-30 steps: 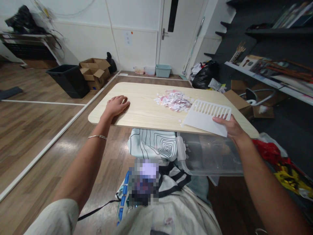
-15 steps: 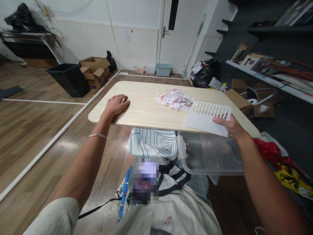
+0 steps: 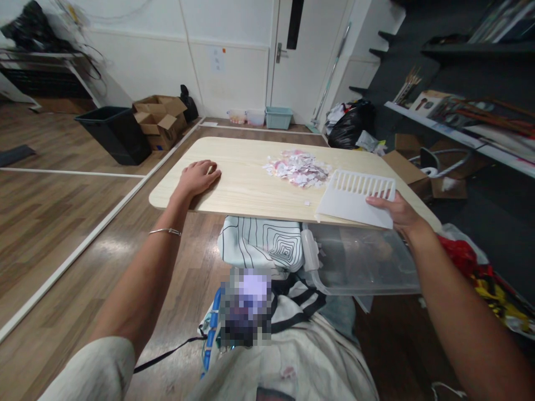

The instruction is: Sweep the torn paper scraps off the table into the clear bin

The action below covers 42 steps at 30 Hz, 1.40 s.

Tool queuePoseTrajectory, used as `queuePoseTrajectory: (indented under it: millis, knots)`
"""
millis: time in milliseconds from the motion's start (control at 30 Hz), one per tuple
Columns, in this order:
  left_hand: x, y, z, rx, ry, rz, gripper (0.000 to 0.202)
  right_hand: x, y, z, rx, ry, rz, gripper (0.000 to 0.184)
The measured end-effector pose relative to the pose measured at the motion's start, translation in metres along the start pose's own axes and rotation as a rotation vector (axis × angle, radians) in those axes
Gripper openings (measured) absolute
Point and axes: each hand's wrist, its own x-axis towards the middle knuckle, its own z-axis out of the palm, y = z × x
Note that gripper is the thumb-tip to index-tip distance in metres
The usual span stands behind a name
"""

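My left hand (image 3: 197, 177) lies flat on the near left part of a light wooden table (image 3: 246, 186), fingers stretched out, holding nothing. My right hand (image 3: 396, 212) grips the near right corner of a white plastic comb-edged scraper (image 3: 355, 199), which rests on the table's near right edge with its teeth pointing away from me. A pile of torn pink and white paper scraps (image 3: 297, 167) lies on the table just beyond the scraper. A few stray scraps sit near the scraper's left corner.
A clear plastic bin (image 3: 359, 262) stands under the table's near edge below the scraper, beside a patterned cushion (image 3: 263, 245). Cardboard boxes (image 3: 161, 120) and a black bin (image 3: 112, 131) stand on the floor at the left. Black bags (image 3: 351, 125), shelves and clutter fill the right side.
The scraper and my right hand have shifted slightly to the right along the table's near edge. My left hand stays flat in place.
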Motion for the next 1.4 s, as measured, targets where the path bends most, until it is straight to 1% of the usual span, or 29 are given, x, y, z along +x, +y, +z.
queuePoseTrajectory:
  millis: [167,300,367,467,600,800,1033,1167,1300,1400]
  knots:
    - [0.0,0.0,-0.001,-0.002,-0.007,0.003,0.054,-0.001,0.001,0.0,-0.004,-0.019,-0.01,0.057]
    - [0.0,0.001,-0.001,-0.005,-0.008,0.002,0.056,-0.002,0.003,-0.006,-0.02,-0.023,0.037,0.057]
    - [0.0,0.0,-0.001,-0.003,-0.009,0.002,0.058,-0.002,0.004,-0.007,-0.004,-0.004,0.035,0.058]
    - [0.0,0.001,-0.001,-0.002,-0.007,0.006,0.059,-0.001,0.005,-0.006,0.014,0.017,0.02,0.058]
    - [-0.001,0.003,-0.002,0.009,-0.008,0.0,0.057,-0.002,0.002,-0.001,-0.002,0.008,0.023,0.059]
    - [-0.002,0.004,-0.004,0.018,-0.004,0.0,0.051,-0.006,-0.002,0.002,-0.035,-0.027,-0.018,0.059]
    - [-0.001,0.002,-0.002,0.008,0.0,-0.002,0.052,0.001,0.007,0.002,-0.027,0.002,-0.078,0.065]
    - [0.0,0.0,-0.002,-0.009,0.005,0.001,0.051,0.002,0.004,0.005,-0.074,-0.011,-0.119,0.064]
    - [0.0,-0.001,-0.002,-0.005,-0.002,0.011,0.053,-0.001,0.0,0.005,-0.082,-0.027,-0.097,0.065]
    - [0.0,0.0,-0.002,0.004,-0.006,0.016,0.053,-0.002,0.002,0.002,-0.054,-0.043,-0.066,0.063]
